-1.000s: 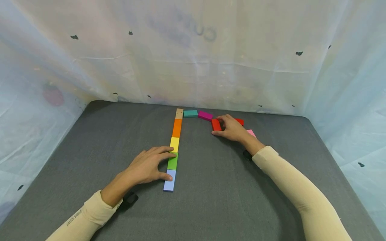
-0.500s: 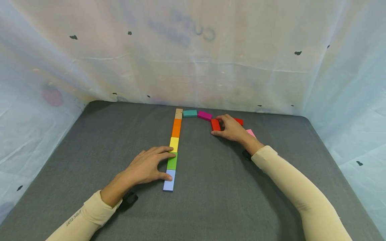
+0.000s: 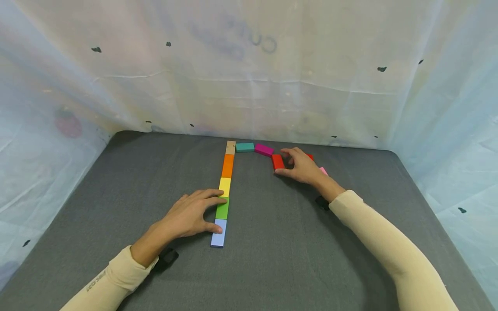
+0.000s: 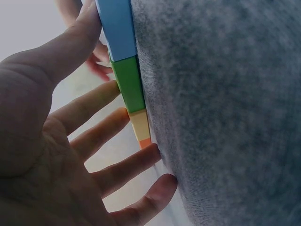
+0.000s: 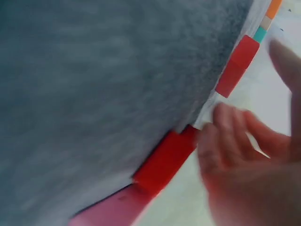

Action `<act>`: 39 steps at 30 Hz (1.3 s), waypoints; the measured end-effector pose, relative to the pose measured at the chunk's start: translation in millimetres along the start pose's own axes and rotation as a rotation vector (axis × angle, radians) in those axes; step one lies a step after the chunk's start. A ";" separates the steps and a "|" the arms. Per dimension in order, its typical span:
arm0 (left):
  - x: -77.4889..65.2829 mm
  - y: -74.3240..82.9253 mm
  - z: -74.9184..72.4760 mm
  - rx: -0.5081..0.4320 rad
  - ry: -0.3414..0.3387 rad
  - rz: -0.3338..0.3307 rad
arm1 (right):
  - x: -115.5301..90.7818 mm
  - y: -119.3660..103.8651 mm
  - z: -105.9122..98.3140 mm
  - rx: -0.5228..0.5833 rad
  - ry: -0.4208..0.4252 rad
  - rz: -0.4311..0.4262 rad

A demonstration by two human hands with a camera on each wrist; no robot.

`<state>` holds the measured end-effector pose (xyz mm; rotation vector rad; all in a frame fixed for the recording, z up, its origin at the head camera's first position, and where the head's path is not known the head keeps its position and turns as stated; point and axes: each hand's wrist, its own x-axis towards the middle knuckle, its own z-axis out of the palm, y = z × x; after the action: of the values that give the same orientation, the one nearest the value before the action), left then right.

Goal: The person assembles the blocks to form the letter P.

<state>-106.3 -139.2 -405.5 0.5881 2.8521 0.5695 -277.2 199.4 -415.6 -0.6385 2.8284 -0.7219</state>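
Five coloured wooden blocks lie end to end in a line: lavender-blue point(image 3: 219, 239), green point(image 3: 222, 211), yellow point(image 3: 224, 185), orange point(image 3: 228, 166) and natural wood point(image 3: 231, 147). My left hand point(image 3: 186, 216) rests along this line, its extended fingertips at the yellow and green blocks and its thumb on the blue one point(image 4: 117, 28). From the wood block, a teal block point(image 3: 245, 147) and a magenta block point(image 3: 264, 150) run right to a red block point(image 3: 278, 162). My right hand point(image 3: 301, 167) is beside that red block point(image 5: 237, 66), fingers loosely bent, with a gap showing in the right wrist view.
Partly hidden behind the right hand, another red block point(image 3: 310, 157) and a pink block point(image 3: 324, 171) lie on the grey cloth-covered table point(image 3: 264, 259). A pale curtain point(image 3: 249, 86) hangs along the back and sides.
My right hand has drawn slightly right, its fingertips coming away from the red block, which stays in place. The left hand keeps its position.
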 end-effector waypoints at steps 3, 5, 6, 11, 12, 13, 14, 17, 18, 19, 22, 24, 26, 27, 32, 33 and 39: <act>0.5 -0.4 0.0 -0.001 -0.001 0.001 | -7.1 9.2 -7.6 0.009 0.064 -0.034; 1.3 -0.7 -0.3 -0.001 -0.001 0.001 | -11.3 17.2 -14.3 -0.001 0.094 -0.031; 1.7 -0.9 -0.4 0.000 -0.001 0.000 | -12.7 22.4 -17.4 -0.008 0.102 -0.024; 2.6 -2.6 0.1 0.010 0.001 -0.005 | -15.7 45.9 -26.1 -0.022 0.102 0.016; 2.5 -2.9 0.4 0.012 0.001 -0.006 | -15.8 49.5 -26.4 -0.022 0.098 0.020; 2.2 -3.3 0.9 0.015 0.000 -0.007 | -15.7 52.3 -26.3 -0.021 0.094 0.022; 2.0 -3.5 1.4 0.016 -0.002 -0.008 | -15.6 54.8 -26.2 -0.021 0.091 0.022; 1.2 -3.5 2.9 0.015 -0.004 -0.009 | -16.0 58.5 -25.5 -0.028 0.090 0.027; 0.9 -3.3 3.4 0.014 -0.002 -0.009 | -16.6 59.2 -25.4 -0.036 0.091 0.025; 0.6 -2.9 3.8 0.015 -0.001 -0.009 | -17.7 59.6 -25.4 -0.044 0.093 0.026; -0.3 -1.7 4.7 0.008 0.001 -0.010 | -24.1 60.5 -26.4 -0.066 0.087 0.010; -0.9 -1.4 4.8 0.009 0.003 -0.010 | -30.6 61.5 -27.6 -0.067 0.077 -0.003; -1.2 -1.4 4.5 0.012 0.006 -0.009 | -37.4 62.4 -28.6 -0.060 0.069 -0.017; -1.1 -1.5 4.2 0.015 0.008 -0.006 | -41.0 62.7 -29.1 -0.055 0.066 -0.025; 0.2 -2.6 2.5 0.032 0.020 0.007 | -54.1 66.1 -30.2 -0.090 0.050 -0.048; 0.5 -2.7 2.3 0.031 0.020 0.009 | -55.7 66.6 -30.1 -0.099 0.045 -0.052; 0.8 -3.3 2.8 0.017 0.010 0.010 | -58.6 67.0 -28.4 -0.121 0.021 -0.084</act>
<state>-107.5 -140.7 -409.4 0.6045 2.8681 0.5519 -256.2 290.2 -421.0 -0.7773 2.8974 -0.5769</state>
